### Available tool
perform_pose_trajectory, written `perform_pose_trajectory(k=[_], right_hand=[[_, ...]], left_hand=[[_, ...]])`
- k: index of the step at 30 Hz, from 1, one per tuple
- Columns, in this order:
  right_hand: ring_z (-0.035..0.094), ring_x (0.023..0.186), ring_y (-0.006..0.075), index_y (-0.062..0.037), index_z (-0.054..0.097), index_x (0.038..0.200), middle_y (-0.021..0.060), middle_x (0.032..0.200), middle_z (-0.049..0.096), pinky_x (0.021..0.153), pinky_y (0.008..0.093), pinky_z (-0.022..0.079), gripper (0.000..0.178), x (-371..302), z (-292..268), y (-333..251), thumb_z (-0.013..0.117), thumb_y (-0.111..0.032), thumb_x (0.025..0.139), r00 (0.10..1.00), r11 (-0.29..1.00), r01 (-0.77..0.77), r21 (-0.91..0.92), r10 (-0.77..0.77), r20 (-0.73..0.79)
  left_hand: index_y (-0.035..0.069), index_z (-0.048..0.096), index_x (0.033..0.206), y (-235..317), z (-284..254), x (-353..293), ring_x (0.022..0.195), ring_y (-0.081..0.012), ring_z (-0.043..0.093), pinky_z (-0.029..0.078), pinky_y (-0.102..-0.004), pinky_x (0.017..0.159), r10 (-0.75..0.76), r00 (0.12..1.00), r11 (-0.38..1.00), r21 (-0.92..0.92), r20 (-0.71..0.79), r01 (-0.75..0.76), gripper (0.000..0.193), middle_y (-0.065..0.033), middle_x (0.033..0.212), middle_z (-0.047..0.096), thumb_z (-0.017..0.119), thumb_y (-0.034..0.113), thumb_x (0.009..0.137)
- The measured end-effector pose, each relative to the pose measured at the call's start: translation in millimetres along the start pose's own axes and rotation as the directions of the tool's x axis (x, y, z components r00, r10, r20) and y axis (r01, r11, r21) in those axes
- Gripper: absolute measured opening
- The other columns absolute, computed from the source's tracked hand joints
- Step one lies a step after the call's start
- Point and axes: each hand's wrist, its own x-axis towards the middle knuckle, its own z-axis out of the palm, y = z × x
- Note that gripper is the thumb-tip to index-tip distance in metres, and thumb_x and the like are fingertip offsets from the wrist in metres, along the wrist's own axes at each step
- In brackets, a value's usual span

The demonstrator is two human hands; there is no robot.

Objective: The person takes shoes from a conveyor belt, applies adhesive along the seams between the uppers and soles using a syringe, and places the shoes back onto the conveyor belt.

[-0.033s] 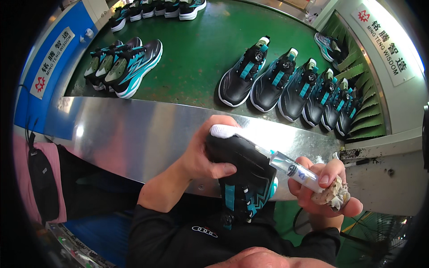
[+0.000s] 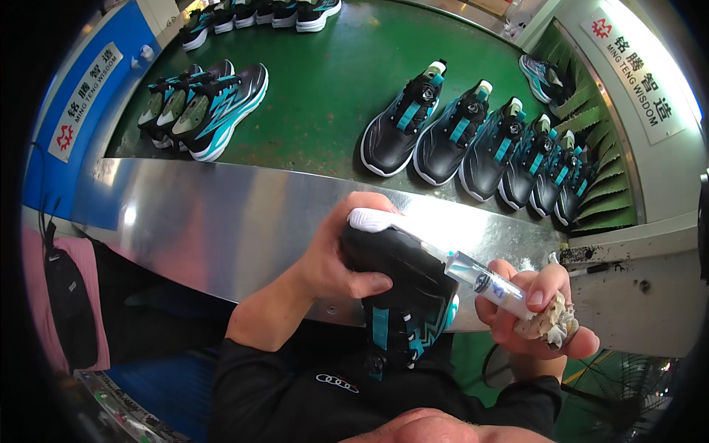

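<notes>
My left hand grips a black and teal sneaker by its toe end, thumb across the dark upper. The white sole edge faces up and away, and the teal lacing area hangs toward my body. In my right hand is a clear syringe, its tip meeting the seam between sole and upper. A crumpled, dirty whitish rag is bunched in the same palm, around the syringe's rear end. The fingers hide part of the barrel and the plunger.
A green conveyor belt lies beyond a metal ledge. Several matching sneakers stand in a row at right, more sneakers at left and at the back. Green strip flaps border the right machine wall. A pen lies at right.
</notes>
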Motion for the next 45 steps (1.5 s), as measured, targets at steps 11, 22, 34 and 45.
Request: perform_pose_trajectory(k=[11,22,34,45], right_hand=[[0.058,0.076,0.0192,-0.0009,0.055,0.108,0.011,0.086,0.052,0.068,0.0272,0.044,0.07,7.4,4.9,-1.2,0.071,-0.058,0.07,0.999,1.0,-0.014,-0.013,0.015,0.042],[0.04,0.076,0.0161,-0.0109,0.051,0.102,0.015,0.075,0.064,0.058,0.025,0.033,0.057,-4.5,-2.7,-0.9,0.062,-0.061,0.078,1.0,0.982,-0.016,-0.189,0.016,0.003],[0.058,0.081,0.0207,0.0036,0.055,0.11,0.0126,0.091,0.051,0.069,0.0259,0.048,0.07,-41.4,-35.2,28.8,0.078,-0.047,0.069,0.996,0.998,0.065,-0.001,-0.065,-0.059],[0.051,0.086,0.0168,0.0032,0.055,0.113,0.0139,0.097,0.059,0.074,0.0254,0.04,0.066,-74.8,-51.5,47.4,0.077,-0.043,0.072,0.996,1.0,-0.021,0.012,0.022,-0.092]], left_hand=[[0.006,0.039,0.119,5.1,0.0,2.6,0.097,-0.0286,0.06,0.049,-0.0395,0.083,0.049,0.992,0.996,0.068,0.12,-0.058,0.069,-0.0215,0.104,0.058,0.076,0.008,0.061],[0.003,0.039,0.119,6.1,0.8,2.7,0.098,-0.0251,0.058,0.049,-0.0367,0.084,-0.042,0.997,0.999,-0.005,-0.062,0.041,0.07,-0.0174,0.106,0.057,0.076,0.016,0.061],[-0.003,0.038,0.127,10.8,-6.5,9.1,0.106,-0.0245,0.056,0.044,-0.0367,0.094,-0.176,0.945,0.984,-0.08,-0.277,0.159,0.081,-0.0145,0.115,0.055,0.079,0.022,0.062],[-0.005,0.043,0.128,-3.8,-30.8,13.2,0.107,-0.0299,0.058,0.046,-0.0402,0.095,-0.35,0.913,0.911,-0.304,-0.207,0.28,0.068,-0.0197,0.118,0.057,0.065,0.03,0.074]])
